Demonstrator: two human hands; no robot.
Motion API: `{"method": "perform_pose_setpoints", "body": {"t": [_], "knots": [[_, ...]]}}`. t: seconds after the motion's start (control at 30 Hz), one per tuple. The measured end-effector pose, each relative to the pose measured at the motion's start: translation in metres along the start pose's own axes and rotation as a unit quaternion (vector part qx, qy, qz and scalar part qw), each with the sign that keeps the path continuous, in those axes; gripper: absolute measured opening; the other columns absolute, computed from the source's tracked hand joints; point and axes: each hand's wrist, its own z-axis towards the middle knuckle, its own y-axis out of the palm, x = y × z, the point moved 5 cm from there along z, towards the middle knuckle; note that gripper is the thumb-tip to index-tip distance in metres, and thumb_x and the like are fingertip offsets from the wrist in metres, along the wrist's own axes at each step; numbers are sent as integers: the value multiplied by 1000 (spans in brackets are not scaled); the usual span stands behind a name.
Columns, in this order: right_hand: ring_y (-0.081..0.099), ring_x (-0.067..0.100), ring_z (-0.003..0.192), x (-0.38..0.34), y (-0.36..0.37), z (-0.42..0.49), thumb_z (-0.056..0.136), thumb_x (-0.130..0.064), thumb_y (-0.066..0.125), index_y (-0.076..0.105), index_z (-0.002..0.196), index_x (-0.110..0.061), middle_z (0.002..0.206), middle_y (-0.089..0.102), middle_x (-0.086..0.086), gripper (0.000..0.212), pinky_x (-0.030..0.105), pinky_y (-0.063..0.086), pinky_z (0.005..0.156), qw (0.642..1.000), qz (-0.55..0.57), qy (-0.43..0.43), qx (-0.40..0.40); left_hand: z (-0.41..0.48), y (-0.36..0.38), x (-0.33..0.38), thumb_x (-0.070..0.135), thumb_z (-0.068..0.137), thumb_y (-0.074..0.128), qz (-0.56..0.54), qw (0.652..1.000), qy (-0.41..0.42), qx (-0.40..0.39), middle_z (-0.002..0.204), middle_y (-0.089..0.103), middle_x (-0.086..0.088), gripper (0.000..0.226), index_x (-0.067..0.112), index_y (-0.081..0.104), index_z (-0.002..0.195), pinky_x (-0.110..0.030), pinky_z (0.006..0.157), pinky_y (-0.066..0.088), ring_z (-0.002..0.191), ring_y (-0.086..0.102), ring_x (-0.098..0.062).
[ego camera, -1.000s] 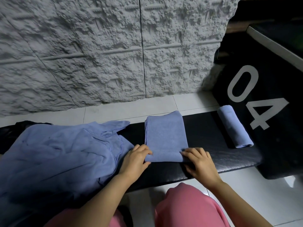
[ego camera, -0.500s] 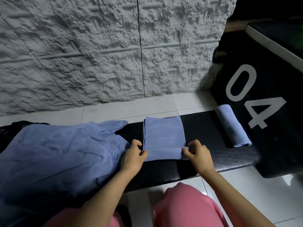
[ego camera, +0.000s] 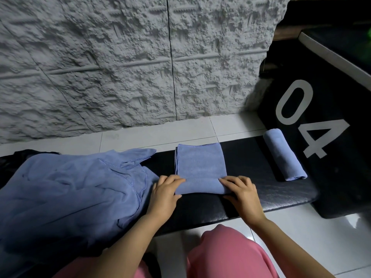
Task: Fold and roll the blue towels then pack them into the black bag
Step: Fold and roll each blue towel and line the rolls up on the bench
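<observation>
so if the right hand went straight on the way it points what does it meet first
The folded towel: the right hand grips its near edge, pointing away and leftward across it; nothing else seems nearer.

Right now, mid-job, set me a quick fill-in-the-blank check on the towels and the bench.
1. The left hand and the right hand hold the folded towel at its edge ____ the person.
2. On the black bench, the rolled towel lies to the ____ of the folded towel.
3. The loose pile of blue towels lies to the ____ of the left hand.
4. The white number on the black box reads ____.

Missing words: nearest; right; left; 04
</observation>
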Motion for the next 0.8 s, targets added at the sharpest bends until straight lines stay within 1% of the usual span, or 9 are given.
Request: {"method": "perform_pose_setpoints", "body": {"t": [0.13,0.23,0.33,0.43,0.53,0.6,0.7,0.73,0.8], "knots": [[42,17,101,12,2,5,85,-17,68,42,134,-48,108,53,-8,63,30,33,92,974,165,155,9,7,1,-11,13,82,69,-166,976,-138,-15,116,60,4,53,27,50,130,-28,93,42,99,52,-14],[43,13,101,14,1,9,90,-34,61,35,141,-29,101,57,-14,58,31,30,92,967,174,185,-10,7,2,-15,23,88,64,-247,945,-213,-34,106,61,-1,50,22,40,132,-30,87,46,92,55,-16],[58,17,99,18,-1,11,87,-49,58,38,134,-26,99,65,-7,55,39,45,92,944,232,234,-30,7,6,-20,39,88,59,-235,931,-275,-54,102,62,-8,46,22,40,126,-38,87,50,96,60,-23],[61,22,90,16,1,17,87,-45,60,45,122,-18,98,65,5,46,40,52,82,931,228,283,-44,6,6,-20,44,85,61,-212,921,-321,-64,90,58,-1,41,20,46,116,-38,84,51,90,60,-22],[51,20,88,10,-2,22,86,-44,59,47,108,-24,95,59,-1,33,38,47,74,954,134,268,-22,7,-4,-14,40,83,64,-170,942,-289,-22,83,56,4,33,22,48,105,-36,76,51,86,58,-19],[41,16,90,4,-6,23,87,-34,61,48,102,-26,95,53,-10,22,33,40,72,971,108,212,10,11,-14,-7,31,82,68,-130,969,-205,33,92,53,7,24,21,54,98,-33,77,46,91,51,-16],[40,12,86,-9,-13,22,87,-18,56,54,89,-30,88,56,-17,12,31,40,70,994,70,76,41,11,-19,6,17,82,70,-81,993,-52,64,92,57,12,6,19,68,87,-32,75,46,86,46,-11],[42,11,85,-12,-14,20,87,-21,53,57,89,-31,87,58,-17,11,32,40,70,998,40,31,45,10,-19,8,18,81,71,-66,995,-18,68,91,59,11,7,18,71,88,-33,73,48,84,46,-11],[45,9,92,-7,-12,13,90,-36,49,60,101,-33,101,61,-22,16,30,39,76,999,9,-15,31,7,-15,6,29,78,74,-54,998,12,41,98,60,12,27,19,71,102,-32,76,49,88,47,-11]]}}
